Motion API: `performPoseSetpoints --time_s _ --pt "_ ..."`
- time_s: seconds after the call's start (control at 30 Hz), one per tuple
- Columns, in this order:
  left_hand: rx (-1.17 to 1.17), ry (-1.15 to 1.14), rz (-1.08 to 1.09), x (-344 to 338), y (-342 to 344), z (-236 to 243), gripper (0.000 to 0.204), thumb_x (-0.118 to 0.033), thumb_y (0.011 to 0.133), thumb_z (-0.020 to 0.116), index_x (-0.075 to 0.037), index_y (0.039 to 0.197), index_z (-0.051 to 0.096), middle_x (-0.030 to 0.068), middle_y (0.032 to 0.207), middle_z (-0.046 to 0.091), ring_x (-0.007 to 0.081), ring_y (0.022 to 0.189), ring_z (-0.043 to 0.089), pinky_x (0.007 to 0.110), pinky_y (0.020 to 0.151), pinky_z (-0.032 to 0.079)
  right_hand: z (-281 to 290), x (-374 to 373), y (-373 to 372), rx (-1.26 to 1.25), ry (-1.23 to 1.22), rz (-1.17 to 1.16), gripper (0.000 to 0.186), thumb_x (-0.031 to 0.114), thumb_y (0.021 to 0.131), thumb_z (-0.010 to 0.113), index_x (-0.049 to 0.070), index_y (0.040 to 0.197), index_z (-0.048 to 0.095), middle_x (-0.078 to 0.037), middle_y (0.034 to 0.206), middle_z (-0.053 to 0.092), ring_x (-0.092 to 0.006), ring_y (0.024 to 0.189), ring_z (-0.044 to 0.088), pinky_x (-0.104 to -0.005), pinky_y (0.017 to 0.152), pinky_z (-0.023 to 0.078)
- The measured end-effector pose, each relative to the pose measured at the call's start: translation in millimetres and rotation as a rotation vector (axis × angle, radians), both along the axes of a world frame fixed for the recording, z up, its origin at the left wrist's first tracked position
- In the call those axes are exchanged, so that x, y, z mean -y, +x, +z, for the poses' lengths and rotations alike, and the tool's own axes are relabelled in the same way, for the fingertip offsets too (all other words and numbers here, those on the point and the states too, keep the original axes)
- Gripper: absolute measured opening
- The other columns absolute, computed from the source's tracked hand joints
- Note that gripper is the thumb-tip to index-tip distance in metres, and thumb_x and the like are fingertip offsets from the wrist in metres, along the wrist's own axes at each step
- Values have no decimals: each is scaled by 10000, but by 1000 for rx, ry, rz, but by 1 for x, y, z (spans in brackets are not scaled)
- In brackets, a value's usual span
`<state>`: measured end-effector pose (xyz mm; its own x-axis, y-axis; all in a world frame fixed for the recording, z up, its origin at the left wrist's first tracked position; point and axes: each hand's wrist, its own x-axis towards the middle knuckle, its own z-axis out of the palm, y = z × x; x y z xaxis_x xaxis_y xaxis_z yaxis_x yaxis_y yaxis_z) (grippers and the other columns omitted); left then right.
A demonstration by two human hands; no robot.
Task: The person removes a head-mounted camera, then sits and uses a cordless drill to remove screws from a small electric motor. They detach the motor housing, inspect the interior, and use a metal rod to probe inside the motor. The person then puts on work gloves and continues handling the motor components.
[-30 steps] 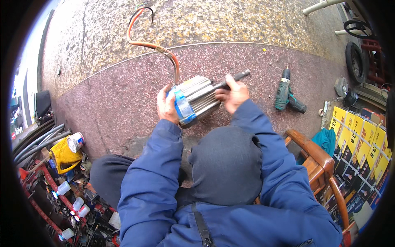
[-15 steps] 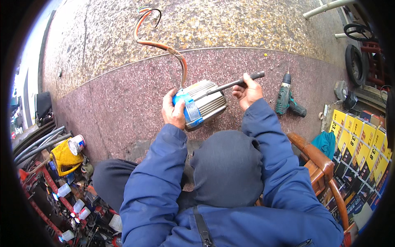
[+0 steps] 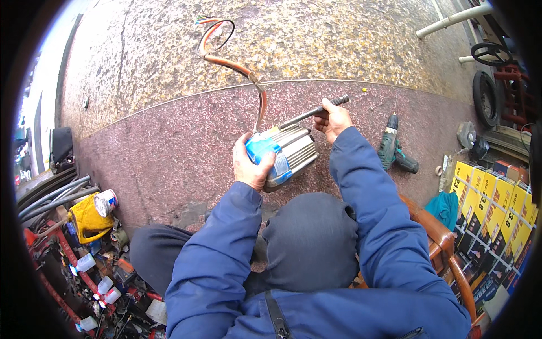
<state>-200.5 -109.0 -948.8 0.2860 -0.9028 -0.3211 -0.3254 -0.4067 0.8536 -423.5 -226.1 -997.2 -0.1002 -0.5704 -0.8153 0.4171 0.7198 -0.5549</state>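
A finned grey metal motor (image 3: 299,148) with a blue end rests tilted on the reddish floor in front of me. My left hand (image 3: 252,163) is closed round its blue end (image 3: 263,148), thumb toward me and fingers at the far side. A bundle of orange and black wires (image 3: 230,64) runs from that end away over the floor. In my right hand (image 3: 334,120), a dark rod-like tool (image 3: 307,116) with a ridged end is pinched between thumb and fingers. The tool slants along the motor's far upper edge; its tip is hard to make out.
A green and black cordless drill (image 3: 390,148) lies to the right. Yellow and black boxes (image 3: 490,200) and a wooden chair (image 3: 440,237) stand at the near right. Bottles, a yellow container (image 3: 90,217) and mixed parts crowd the near left. A small tyre (image 3: 485,99) is far right.
The motor and my left hand have shifted slightly right and nearer in the picture. My right hand and the tool have moved a little left, closer to the motor. The wires shifted along with it.
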Motion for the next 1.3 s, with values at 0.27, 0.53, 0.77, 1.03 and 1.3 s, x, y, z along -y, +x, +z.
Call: performPoseSetpoints --time_s 0.27,0.53,0.77,1.03,1.3 --pt "-121 19 40 -5 5 1 834 -339 636 731 34 1301 394 229 1197 502 315 1101 509 403 967 401 7 5 26 -78 -63 140 244 319 891 611 87 817 598 -33 723 630 -137 621 581 -286 524 479" --pt "-104 8 48 -7 5 -1 818 -333 637 740 37 1289 412 229 1195 506 319 1099 515 401 964 406 7 9 30 7 -74 120 230 305 881 624 89 806 604 -40 742 632 -153 679 584 -310 600 469" --pt "22 4 9 -5 -1 6 830 -347 619 744 54 1270 420 230 1183 492 337 1107 496 415 971 394 -3 0 31 222 -142 210 222 267 895 616 81 779 585 -45 686 610 -177 610 575 -337 643 476" --pt "140 -146 -109 -7 -13 16 788 -291 580 734 44 1226 431 225 1138 483 367 1062 494 432 950 399 -9 -26 12 208 -55 -135 225 275 916 564 73 816 566 -107 713 614 -226 653 569 -395 682 476" --pt "-32 -66 -291 -15 -5 4 883 -376 547 745 2 1279 428 206 1176 502 351 1110 495 429 971 399 -3 -90 -9 204 -23 -359 174 226 902 574 80 810 563 -60 659 600 -197 572 562 -351 592 466"
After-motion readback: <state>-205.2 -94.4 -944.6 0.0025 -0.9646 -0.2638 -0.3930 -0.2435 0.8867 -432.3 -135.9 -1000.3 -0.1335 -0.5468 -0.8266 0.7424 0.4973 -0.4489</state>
